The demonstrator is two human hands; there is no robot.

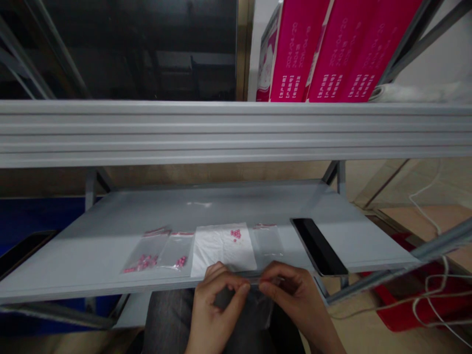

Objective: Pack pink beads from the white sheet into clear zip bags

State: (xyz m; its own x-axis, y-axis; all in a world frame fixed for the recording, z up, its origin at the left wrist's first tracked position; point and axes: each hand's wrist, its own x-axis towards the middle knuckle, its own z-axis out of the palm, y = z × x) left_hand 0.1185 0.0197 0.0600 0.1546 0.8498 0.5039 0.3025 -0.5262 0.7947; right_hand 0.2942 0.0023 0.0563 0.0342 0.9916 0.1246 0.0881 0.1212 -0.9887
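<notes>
My left hand (221, 300) and my right hand (291, 295) are close together at the shelf's front edge, each with thumb and forefinger pinched. Between them they hold the top of a clear plastic bag (260, 307), which hangs faintly over my lap. Just beyond my fingers lies a white paper sheet (214, 246), with a small cluster of pink beads (236, 233) on it. Left of the paper, two clear zip bags (147, 243) (180, 243) contain more pink beads. To its right an unfilled zip bag (268, 240) lies flat.
A dark phone (319, 246) rests on the right of the grey shelf (165, 206); another dark device (25, 250) is at the far left. A ridged metal beam (236, 132) crosses above, with pink boxes (332, 54) behind it. White cables (438, 290) trail at the right.
</notes>
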